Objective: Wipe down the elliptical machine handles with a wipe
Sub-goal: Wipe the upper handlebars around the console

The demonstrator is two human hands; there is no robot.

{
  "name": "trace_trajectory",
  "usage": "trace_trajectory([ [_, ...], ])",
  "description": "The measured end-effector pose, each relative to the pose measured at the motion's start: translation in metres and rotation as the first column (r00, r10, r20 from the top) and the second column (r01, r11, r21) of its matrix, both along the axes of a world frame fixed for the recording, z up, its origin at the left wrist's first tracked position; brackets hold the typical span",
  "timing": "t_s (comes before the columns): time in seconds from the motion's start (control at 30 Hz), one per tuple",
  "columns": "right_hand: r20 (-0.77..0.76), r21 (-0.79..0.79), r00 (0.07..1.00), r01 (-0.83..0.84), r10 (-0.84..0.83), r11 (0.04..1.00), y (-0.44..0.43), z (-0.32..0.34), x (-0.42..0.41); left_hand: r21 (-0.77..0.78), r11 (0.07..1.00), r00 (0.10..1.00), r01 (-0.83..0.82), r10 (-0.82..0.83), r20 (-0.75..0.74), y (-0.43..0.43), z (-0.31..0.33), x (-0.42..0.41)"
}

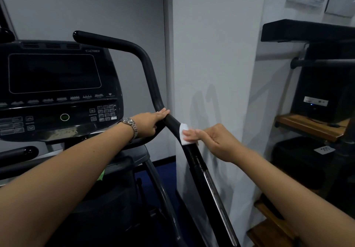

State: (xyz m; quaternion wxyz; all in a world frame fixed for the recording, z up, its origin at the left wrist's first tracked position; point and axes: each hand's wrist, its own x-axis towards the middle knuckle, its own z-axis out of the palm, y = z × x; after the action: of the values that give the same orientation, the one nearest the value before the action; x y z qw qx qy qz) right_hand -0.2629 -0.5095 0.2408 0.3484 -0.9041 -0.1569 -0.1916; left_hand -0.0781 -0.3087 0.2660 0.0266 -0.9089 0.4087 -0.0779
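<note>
The console (55, 85) sits dark at the left; beside it the left hand (151, 122) lies on the bend of the handle (151, 73), fingers nearly straight across the bar, steadying it; just below, the wipe (183, 133) is flat on the handle's near face, pressed there by the straight fingertips of the right hand (213, 141), nothing curled round it; the white wall (211, 54) stands close behind. With no real pinch, the wipe could slide off mid-stroke; a hard push might swing the handle; the far side likely goes unwiped.
</note>
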Motion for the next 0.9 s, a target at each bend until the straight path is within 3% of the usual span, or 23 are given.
trace_trajectory([
  [0.1,0.077,-0.336,0.996,0.074,-0.051,0.939,0.019,-0.007,0.007,0.000,1.000,1.000,-0.005,0.005,-0.002,0.000,0.001,-0.001],
  [0.17,0.081,-0.385,0.996,0.064,-0.035,0.921,0.016,-0.012,0.007,0.004,1.000,1.000,-0.007,0.007,-0.001,-0.001,0.002,-0.001],
  [0.3,0.116,-0.235,0.990,0.101,-0.075,0.967,0.000,-0.004,0.003,0.003,1.000,1.000,-0.005,0.005,0.003,0.000,0.001,-0.001],
  [0.47,0.115,-0.380,0.993,0.082,-0.041,0.921,0.023,-0.010,0.001,-0.006,1.000,1.000,0.005,-0.005,0.010,-0.001,0.002,-0.004],
  [0.6,0.054,-0.154,0.995,0.093,-0.085,0.984,0.000,-0.014,0.002,-0.004,1.000,1.000,-0.002,0.002,0.014,-0.001,0.004,-0.007],
  [0.77,0.124,-0.211,0.985,0.145,-0.121,0.967,0.018,-0.018,-0.002,0.007,1.000,1.000,-0.017,0.017,0.024,-0.004,0.004,-0.011],
  [0.9,0.050,-0.006,0.995,0.084,-0.083,0.996,0.001,-0.018,-0.009,0.016,0.999,0.998,-0.045,0.045,0.033,-0.007,0.006,-0.017],
])
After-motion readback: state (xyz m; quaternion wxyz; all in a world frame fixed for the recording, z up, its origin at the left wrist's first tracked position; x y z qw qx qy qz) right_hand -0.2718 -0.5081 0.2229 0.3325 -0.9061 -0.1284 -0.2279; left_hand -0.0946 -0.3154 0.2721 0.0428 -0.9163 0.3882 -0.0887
